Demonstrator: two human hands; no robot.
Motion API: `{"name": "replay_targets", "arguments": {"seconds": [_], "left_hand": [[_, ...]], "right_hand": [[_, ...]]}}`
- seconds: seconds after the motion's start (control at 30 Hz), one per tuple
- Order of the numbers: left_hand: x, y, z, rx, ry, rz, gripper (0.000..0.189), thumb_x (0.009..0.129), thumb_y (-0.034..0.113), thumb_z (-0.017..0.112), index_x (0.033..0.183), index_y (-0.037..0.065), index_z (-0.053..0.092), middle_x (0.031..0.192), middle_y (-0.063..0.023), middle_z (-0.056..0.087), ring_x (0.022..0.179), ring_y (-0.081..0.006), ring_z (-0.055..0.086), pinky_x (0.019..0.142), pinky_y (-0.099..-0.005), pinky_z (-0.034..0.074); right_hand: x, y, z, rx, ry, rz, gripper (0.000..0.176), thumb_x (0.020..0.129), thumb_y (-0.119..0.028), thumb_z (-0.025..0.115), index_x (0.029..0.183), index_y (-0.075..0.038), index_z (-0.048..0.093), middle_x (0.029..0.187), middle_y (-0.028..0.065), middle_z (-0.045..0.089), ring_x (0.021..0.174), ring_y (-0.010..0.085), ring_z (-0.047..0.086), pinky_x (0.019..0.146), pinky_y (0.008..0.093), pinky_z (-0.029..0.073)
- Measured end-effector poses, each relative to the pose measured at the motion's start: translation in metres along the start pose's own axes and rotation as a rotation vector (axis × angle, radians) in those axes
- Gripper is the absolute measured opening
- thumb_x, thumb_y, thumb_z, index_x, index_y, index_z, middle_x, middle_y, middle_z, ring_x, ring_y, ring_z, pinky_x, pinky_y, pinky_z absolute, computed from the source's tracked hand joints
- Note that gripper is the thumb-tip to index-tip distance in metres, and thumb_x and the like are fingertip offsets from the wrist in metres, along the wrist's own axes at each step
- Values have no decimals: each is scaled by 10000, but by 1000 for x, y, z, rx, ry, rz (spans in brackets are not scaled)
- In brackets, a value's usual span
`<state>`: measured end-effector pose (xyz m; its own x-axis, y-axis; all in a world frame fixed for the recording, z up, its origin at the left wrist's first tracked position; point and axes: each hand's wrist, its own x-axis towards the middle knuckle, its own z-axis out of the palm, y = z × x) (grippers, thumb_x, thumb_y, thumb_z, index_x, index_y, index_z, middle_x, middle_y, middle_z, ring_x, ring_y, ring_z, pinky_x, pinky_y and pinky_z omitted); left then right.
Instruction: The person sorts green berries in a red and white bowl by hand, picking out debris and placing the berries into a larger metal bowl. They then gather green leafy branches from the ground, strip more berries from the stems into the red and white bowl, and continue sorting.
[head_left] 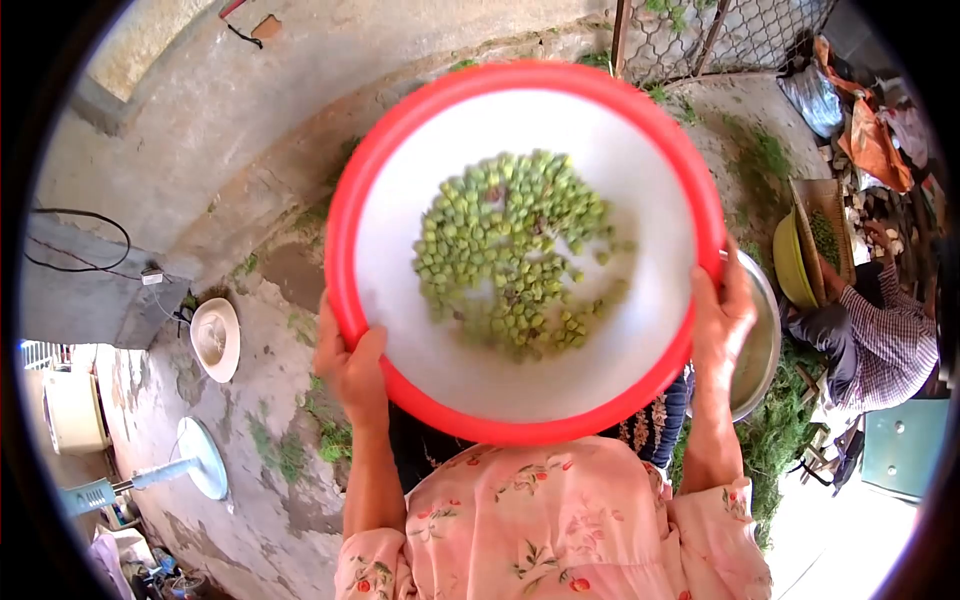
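Note:
A large round basin (pixel 523 428) with a red rim and white inside is held up in front of me. Small green pods or seeds (pixel 500 235) lie spread over its bottom, slightly blurred. My left hand (pixel 352 365) grips the rim at its lower left, thumb on the edge. On the right side, my right hand (pixel 722 310) grips the rim with its thumb on top. The fingers of both hands are partly hidden behind the rim. Behind my right hand, a metal bowl (pixel 770 340) is partly covered by the basin.
At the right, a co-worker (pixel 885 330) in a checked shirt sits by a yellow-green basin (pixel 790 262) and a tray (pixel 840 225) of green pieces. A hat (pixel 215 340) and a fan (pixel 203 458) stand out at the left. Cut greenery (pixel 775 445) lies at the lower right.

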<state>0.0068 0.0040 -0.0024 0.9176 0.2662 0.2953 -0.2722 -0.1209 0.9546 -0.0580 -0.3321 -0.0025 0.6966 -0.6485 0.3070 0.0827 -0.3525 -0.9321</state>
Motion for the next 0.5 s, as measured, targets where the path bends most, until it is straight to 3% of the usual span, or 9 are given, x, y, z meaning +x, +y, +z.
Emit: {"name": "replay_targets", "arguments": {"seconds": [0.07, 0.1, 0.13, 0.3, 0.4, 0.5], "left_hand": [[0, 6, -1, -41, -21, -34, 598, 691, -88, 485, 1282, -6, 509, 1051, -40, 600, 901, -116, 556, 808, -215, 439], [3, -5, -6, -17, -61, -68, 597, 687, -91, 481, 1278, -10, 511, 1050, -38, 599, 905, -115, 554, 809, -213, 436], [4, -18, -9, 8, -100, -100, 597, 683, -95, 477, 1273, -13, 513, 1050, -35, 597, 909, -114, 552, 810, -211, 434], [-1, -26, -1, 26, -138, -229, 587, 661, -104, 460, 1236, -22, 539, 997, -7, 598, 836, -104, 553, 741, -194, 436], [-3, -26, -2, 4, -137, -222, 593, 663, -110, 460, 1247, -34, 527, 1013, -23, 602, 854, -106, 559, 758, -194, 439], [-7, -28, -4, 14, -39, -70, 598, 664, -116, 463, 1256, -49, 512, 1026, -43, 603, 869, -109, 566, 773, -205, 447]], "right_hand": [[-8, -24, -2, 107, 73, -74, 490, 848, 31, 560, 1328, 25, 460, 1133, 109, 629, 979, 100, 556, 866, 234, 438], [-7, -18, -2, -92, 34, 9, 489, 851, 20, 556, 1330, 29, 456, 1119, 107, 635, 974, 115, 566, 864, 230, 442], [-1, 2, 5, -51, -53, 134, 485, 851, 0, 562, 1322, 40, 455, 1126, 119, 634, 999, 140, 575, 892, 250, 443], [2, 51, 14, -55, -208, 157, 450, 847, -25, 574, 1284, 36, 484, 1157, 155, 622, 1032, 180, 584, 927, 293, 436], [0, 48, 13, -78, -175, 110, 448, 854, -29, 576, 1289, 31, 485, 1161, 144, 621, 1022, 176, 587, 920, 288, 441], [-1, 27, 11, 29, -69, 43, 456, 859, -28, 579, 1302, 21, 482, 1155, 123, 624, 1007, 159, 586, 901, 270, 448]]}}
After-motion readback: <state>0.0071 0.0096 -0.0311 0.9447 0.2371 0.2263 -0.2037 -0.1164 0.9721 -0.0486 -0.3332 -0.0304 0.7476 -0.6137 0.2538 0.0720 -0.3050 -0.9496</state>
